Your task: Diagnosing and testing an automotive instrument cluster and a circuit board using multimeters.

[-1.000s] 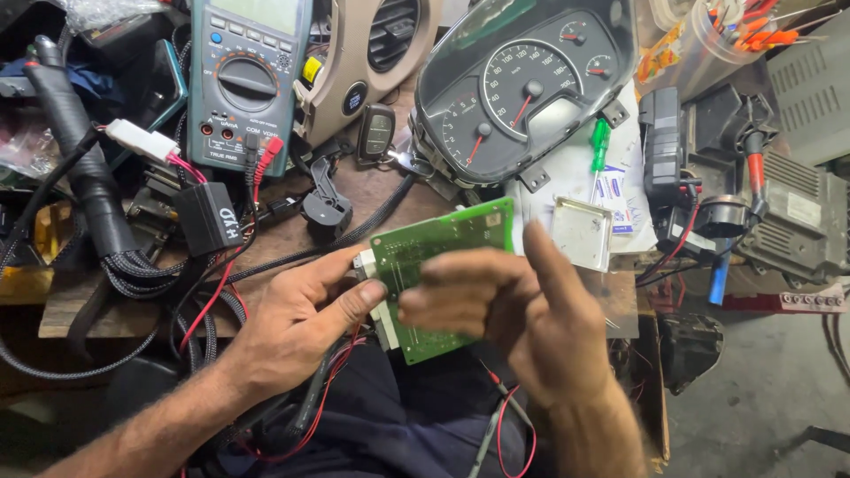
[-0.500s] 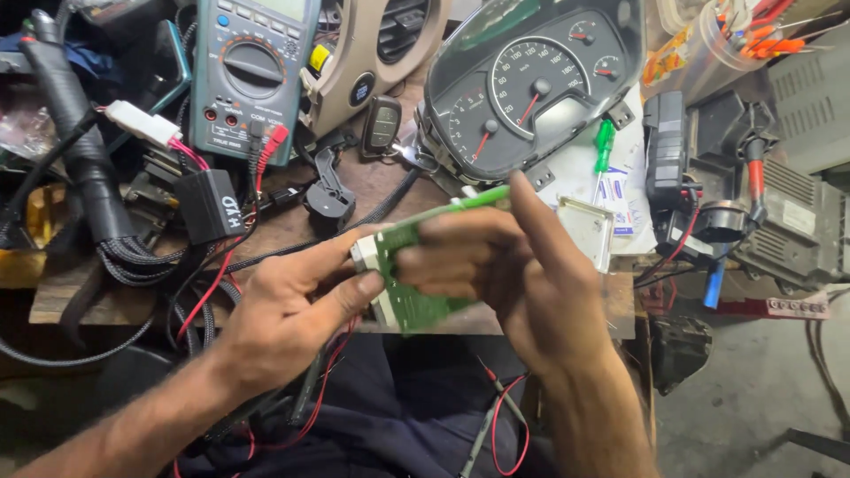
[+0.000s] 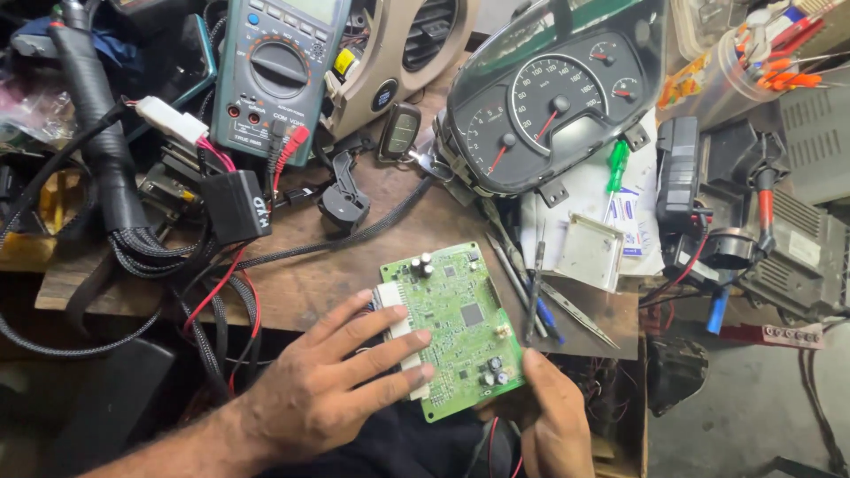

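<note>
Cluttered and worn, the wooden bench (image 3: pixel 354 265) carries a multimeter (image 3: pixel 279 71), an instrument cluster (image 3: pixel 549 97), cables and screwdrivers. At its near edge lies a green circuit board (image 3: pixel 456 327). The left hand (image 3: pixel 336 389) has its fingers spread flat across the white connector; the right hand (image 3: pixel 553 416) grips the board's lower corner. Holding it by the edges looks wisest, clear of the small parts.

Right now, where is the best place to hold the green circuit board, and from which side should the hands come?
Hold the green circuit board by its bare edges, from the two opposite sides. It lies face up, partly over the table edge, so its near edge is free. The left hand rests on the white connector; the right hand supports the near corner. Avoid pressing on the small components.
</note>
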